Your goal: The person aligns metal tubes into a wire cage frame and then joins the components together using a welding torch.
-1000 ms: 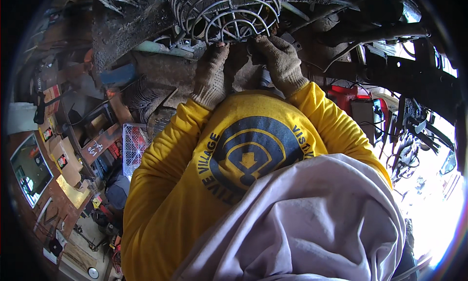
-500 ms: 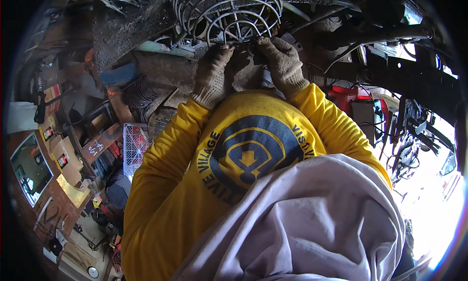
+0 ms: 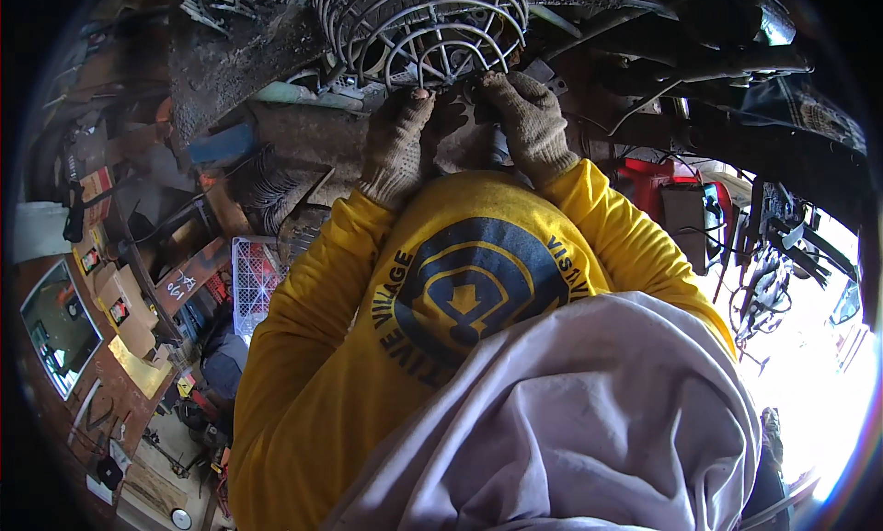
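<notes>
Hands [image 3: 398, 146] [image 3: 532, 126] at wire cage [image 3: 432, 28], checked cloth [image 3: 805, 115] (new)

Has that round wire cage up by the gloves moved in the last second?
No, not noticeably in any direction: against the pale green bar to its lower left, the wire cage keeps about the same place.

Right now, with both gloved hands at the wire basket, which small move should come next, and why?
Perhaps tilt the wire basket slightly: the left hand and right hand are at its near edge, with a gap between them, so both could guide it evenly.
</notes>
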`<state>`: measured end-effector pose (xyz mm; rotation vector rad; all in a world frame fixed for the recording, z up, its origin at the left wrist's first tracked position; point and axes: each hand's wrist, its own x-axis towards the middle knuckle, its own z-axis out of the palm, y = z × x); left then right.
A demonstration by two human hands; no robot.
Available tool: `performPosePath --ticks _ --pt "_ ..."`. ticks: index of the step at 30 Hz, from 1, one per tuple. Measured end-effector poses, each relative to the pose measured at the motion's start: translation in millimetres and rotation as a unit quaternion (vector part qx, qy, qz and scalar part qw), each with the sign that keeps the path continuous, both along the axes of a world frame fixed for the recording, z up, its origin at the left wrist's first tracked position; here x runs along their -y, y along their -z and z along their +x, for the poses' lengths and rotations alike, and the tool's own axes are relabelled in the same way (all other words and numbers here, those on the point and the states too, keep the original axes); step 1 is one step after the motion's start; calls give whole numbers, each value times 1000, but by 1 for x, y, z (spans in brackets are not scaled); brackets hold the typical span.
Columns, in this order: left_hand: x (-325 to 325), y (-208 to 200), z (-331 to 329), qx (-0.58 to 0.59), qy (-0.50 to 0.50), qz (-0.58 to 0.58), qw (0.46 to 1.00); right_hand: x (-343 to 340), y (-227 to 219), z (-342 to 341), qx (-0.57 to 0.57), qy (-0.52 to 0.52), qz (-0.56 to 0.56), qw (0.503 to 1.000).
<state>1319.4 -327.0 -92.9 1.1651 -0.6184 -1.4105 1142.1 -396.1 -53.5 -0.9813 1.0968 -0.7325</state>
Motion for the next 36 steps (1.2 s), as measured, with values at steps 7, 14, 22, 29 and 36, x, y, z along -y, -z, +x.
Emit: performPosePath --ticks 7,14,22,29,36 --pt "-7 -2 3 -266 12 -8 964 -3 7 -3 3 -9 -24 1000" --pt "-11 -23 2 -234 79 -28 969 -4 8 -2 9 -6 -11 1000" --pt "-2 -17 8 -63 38 45 996 -7 10 0 37 -3 -19 999" --pt "-1 -13 3 128 2 -115 985 -5 9 -2 10 -17 -11 1000" --pt "3 -25 3 -152 -8 63 986 -3 2 -2 10 -21 14 1000"
